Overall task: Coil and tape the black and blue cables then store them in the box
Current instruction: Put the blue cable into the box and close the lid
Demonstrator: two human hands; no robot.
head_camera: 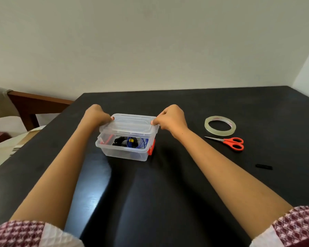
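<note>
Both ends of the clear lid [130,124] are pinched between my curled fingers, my left hand [96,115] on one end and my right hand [169,118] on the other. I hold it tilted over the far part of the box [121,152], its near side raised. Inside the box lie the black cable [119,140] and, beside it, the blue cable [140,142]. The box stands on a black table [168,193] with a dull sheen. To my right lie a tape roll [220,125] and red-handled scissors [229,142]. A plain pale wall [150,41] rises behind, and a wooden chair [30,106] stands at the left.
</note>
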